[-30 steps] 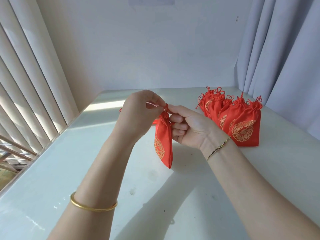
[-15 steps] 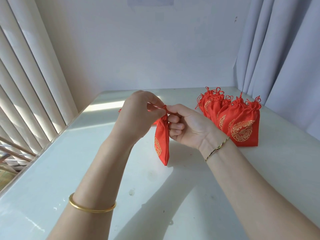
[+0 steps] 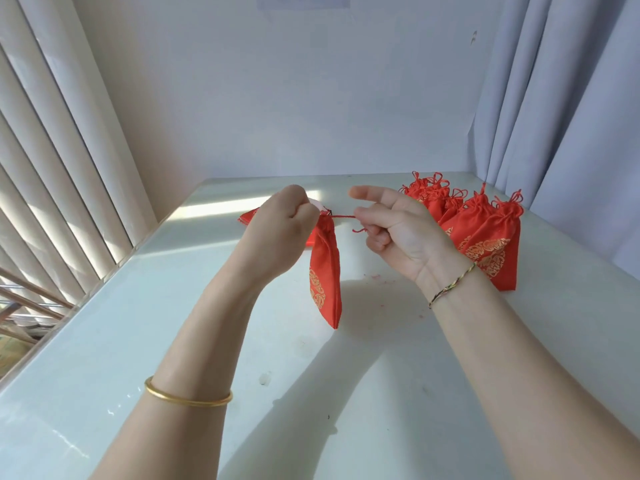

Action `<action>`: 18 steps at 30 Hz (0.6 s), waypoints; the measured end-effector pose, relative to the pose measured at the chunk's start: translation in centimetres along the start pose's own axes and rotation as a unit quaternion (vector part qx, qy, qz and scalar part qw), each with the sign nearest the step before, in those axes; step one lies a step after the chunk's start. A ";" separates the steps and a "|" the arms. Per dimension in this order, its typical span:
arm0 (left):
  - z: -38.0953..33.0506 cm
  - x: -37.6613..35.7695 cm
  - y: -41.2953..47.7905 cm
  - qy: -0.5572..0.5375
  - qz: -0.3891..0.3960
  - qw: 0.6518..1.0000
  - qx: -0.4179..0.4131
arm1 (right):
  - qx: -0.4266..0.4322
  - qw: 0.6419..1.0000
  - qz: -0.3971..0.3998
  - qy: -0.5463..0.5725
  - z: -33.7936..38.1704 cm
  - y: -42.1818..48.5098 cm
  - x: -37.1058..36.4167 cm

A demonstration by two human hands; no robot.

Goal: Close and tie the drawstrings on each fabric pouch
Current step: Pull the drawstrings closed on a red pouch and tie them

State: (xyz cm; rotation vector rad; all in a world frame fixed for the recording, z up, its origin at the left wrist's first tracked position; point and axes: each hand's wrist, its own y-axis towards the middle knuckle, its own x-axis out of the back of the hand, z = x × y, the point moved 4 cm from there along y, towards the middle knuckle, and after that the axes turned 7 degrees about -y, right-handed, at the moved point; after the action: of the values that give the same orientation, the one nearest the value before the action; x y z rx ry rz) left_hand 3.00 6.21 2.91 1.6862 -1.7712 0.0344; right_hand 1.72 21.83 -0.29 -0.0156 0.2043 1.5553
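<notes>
A red fabric pouch (image 3: 323,271) with a gold emblem hangs in the air above the white table (image 3: 173,341), its neck gathered tight. My left hand (image 3: 282,226) pinches the pouch's neck and one cord end. My right hand (image 3: 394,226) pinches the red drawstring (image 3: 343,218), which runs taut sideways between the two hands; its index finger sticks out straight. A row of several tied red pouches (image 3: 485,244) stands upright at the back right of the table.
More red fabric (image 3: 247,218) lies flat on the table behind my left hand, mostly hidden. Vertical blinds (image 3: 52,168) line the left side, grey curtains (image 3: 571,116) the right, and a wall stands behind.
My right hand has moved away to the right, drawing the drawstring out taut. The pouch's neck is now cinched, and the pouch hangs slightly more to the right.
</notes>
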 end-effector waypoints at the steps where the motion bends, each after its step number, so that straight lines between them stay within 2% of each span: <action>1: 0.1 -0.3 -0.1 -0.006 0.013 1.000 0.006 | 0.008 1.000 -0.015 -0.017 -0.1 0.0 0.1; 3: 0.2 -1.0 -0.2 -0.039 0.042 0.998 0.032 | 0.019 0.997 -0.045 -0.058 -0.4 0.0 0.4; 5: 0.5 -1.6 -0.4 -0.130 0.053 0.987 0.083 | 0.016 0.991 -0.067 -0.117 -0.4 -0.3 0.7; 9: 0.4 -2.7 -0.7 -0.282 0.042 0.949 0.136 | -0.054 0.978 -0.002 -0.204 -0.7 -2.5 1.6; 12: -0.5 -4.4 -0.9 -0.359 0.062 0.918 0.155 | -0.024 0.933 0.025 -0.358 -1.4 -4.8 2.7; 14: -1.6 -5.9 -1.1 -0.408 0.085 0.895 0.162 | 0.021 0.909 0.005 -0.417 -1.8 -5.6 4.3; 16: -3.0 -7.6 -1.2 -0.414 0.118 0.890 0.152 | 0.047 0.898 -0.038 -0.435 -1.4 -6.1 7.0; 18: -3.8 -9.1 -1.3 -0.355 0.146 0.915 0.126 | 0.029 0.909 -0.075 -0.408 -0.7 -6.6 10.0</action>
State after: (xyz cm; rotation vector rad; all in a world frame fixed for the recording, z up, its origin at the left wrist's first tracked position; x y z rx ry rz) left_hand 5.23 15.74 0.92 1.7132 -2.6521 -0.2620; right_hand 8.17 31.50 -3.14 0.6445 -0.4083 1.2849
